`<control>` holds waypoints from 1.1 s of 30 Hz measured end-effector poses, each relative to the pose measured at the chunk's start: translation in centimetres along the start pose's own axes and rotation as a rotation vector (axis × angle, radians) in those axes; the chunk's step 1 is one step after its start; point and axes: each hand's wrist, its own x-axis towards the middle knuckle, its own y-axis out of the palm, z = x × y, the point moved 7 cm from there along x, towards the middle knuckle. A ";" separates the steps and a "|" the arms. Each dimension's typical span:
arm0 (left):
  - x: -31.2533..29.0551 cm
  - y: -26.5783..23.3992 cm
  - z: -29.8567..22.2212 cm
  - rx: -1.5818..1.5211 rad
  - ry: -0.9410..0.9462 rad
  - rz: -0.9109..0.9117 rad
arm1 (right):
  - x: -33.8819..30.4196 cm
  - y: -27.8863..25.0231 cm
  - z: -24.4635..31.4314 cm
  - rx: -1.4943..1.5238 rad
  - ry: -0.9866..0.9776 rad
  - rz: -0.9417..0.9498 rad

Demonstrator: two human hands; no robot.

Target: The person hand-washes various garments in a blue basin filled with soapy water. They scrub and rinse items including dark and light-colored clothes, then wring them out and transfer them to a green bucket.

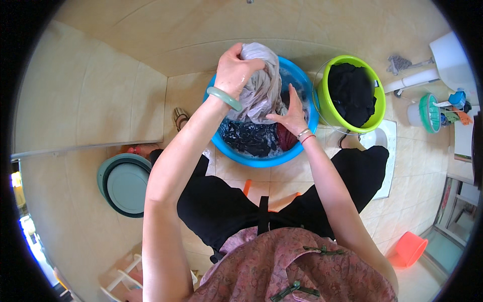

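A pale grey-white wet cloth (260,83) hangs bunched over a round blue basin (229,151). My left hand (234,73), wearing a green bangle on its wrist, grips the cloth's upper edge with closed fingers. At the cloth's lower right side is my right hand (294,113), fingers stretched apart and thumb against or very near the fabric. Dark wet clothing (249,138) soaks in sudsy water in the basin. A dark red piece of cloth (286,137) lies at its right, partly hidden by my right hand.
A lime-green bucket (380,108) holding black clothing (351,95) stands right of the basin. Beside it is a white squat toilet (386,151). Grey-green basins (127,189) lie at left, a small bin (427,113) at far right, and an orange-red bucket (411,249) at lower right.
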 end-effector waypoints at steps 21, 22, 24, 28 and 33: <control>0.0 -9.5 17.3 -1.204 -0.489 -0.324 | 6.4 -3.8 -0.6 1.372 0.321 -0.427; -1.4 -8.8 22.0 -1.222 -0.525 -0.304 | 6.5 -3.0 -0.1 1.459 0.317 -0.375; -4.4 -4.2 26.4 -1.183 -0.613 -0.253 | 5.8 -1.5 0.7 1.518 0.374 -0.364; -9.7 1.0 30.1 -0.806 -0.876 -0.224 | 2.8 0.2 0.7 1.603 0.508 -0.434; -13.1 4.1 25.9 -1.353 -0.947 -0.324 | 2.7 -0.6 -2.5 1.524 0.351 -0.393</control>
